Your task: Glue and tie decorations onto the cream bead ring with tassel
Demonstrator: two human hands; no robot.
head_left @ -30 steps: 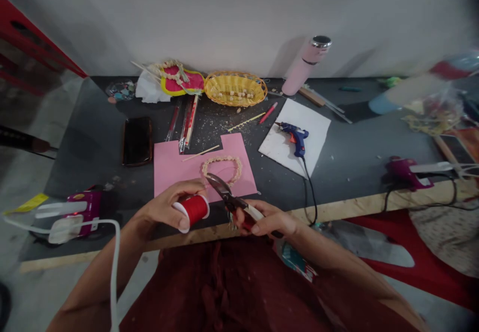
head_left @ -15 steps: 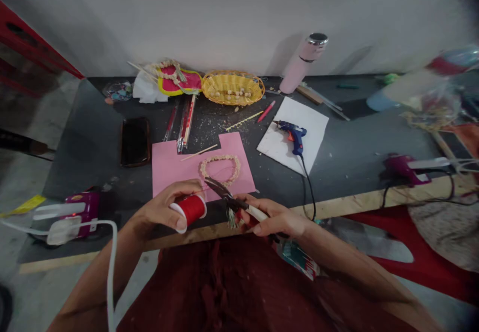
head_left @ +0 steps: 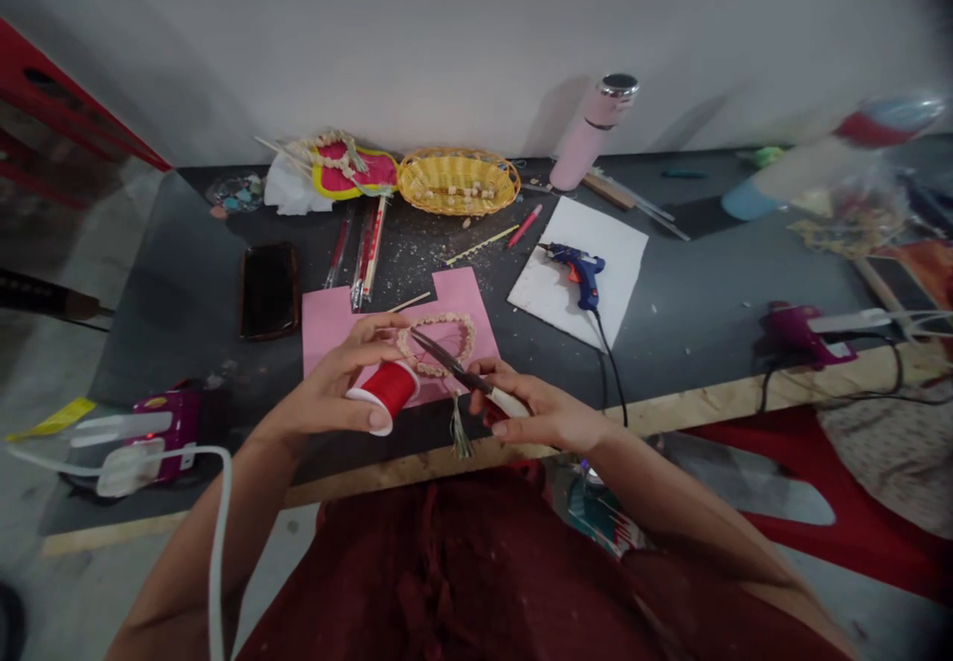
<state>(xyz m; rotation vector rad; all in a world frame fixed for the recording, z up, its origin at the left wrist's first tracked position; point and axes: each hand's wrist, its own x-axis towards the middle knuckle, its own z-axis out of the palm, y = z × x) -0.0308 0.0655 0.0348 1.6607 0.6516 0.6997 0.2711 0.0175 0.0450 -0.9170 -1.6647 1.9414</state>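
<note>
A spool of red thread point(head_left: 391, 389) rests in my left hand point(head_left: 335, 378), its thumb against the white end; the fingertips reach up to the beaded loop. My right hand point(head_left: 540, 405) is closed on the pale handle of scissors point(head_left: 462, 371), whose dark blades point up and left across the loop. Pale beads form this loop point(head_left: 469, 329), lying over a pink sheet point(head_left: 326, 329). A greenish tassel point(head_left: 461, 433) hangs below it near the table's front edge. Whether the blades touch any thread is too small to tell.
A blue glue gun point(head_left: 583, 272) lies on a white board point(head_left: 540, 289), its cord dropping over the front edge. Behind stand a yellow basket point(head_left: 458, 206) with beads and a pink flask point(head_left: 585, 145). A phone point(head_left: 269, 289) lies left; power adapters point(head_left: 160, 433) sit at the left front.
Both hands have moved slightly up, away from my body, with the spool and the scissors. The scissor blades now lie across the beaded loop, and the tassel shows more fully.
</note>
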